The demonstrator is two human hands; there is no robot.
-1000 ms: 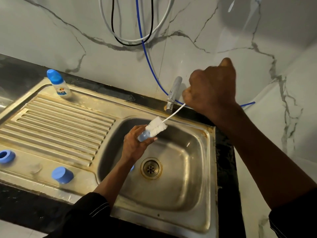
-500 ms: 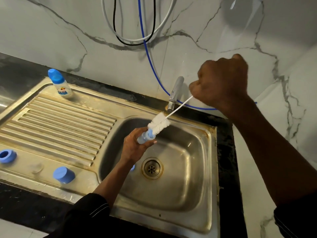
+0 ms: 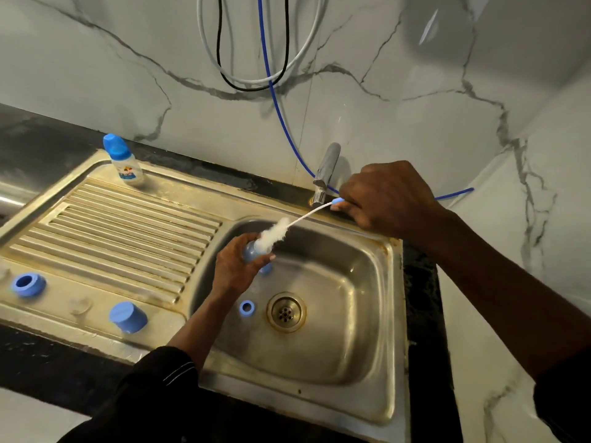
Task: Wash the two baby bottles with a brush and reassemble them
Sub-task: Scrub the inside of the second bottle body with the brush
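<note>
Well left of the drain a cap sits on the drainboard, and a ring lies just beside the drain. Above it the left hand grips the open bottle. The right hand, fisted round the brush handle, has dropped since a second ago, bringing the bristles back to the mouth, so I'd say scrubbing continues. Far left of the drain, the second bottle waits capped.

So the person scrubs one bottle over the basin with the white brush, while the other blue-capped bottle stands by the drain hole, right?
No. In the head view the small white blue-capped baby bottle stands at the far corner of the ribbed steel drainboard, by the wall, not by the drain hole. The rest is right.
</note>
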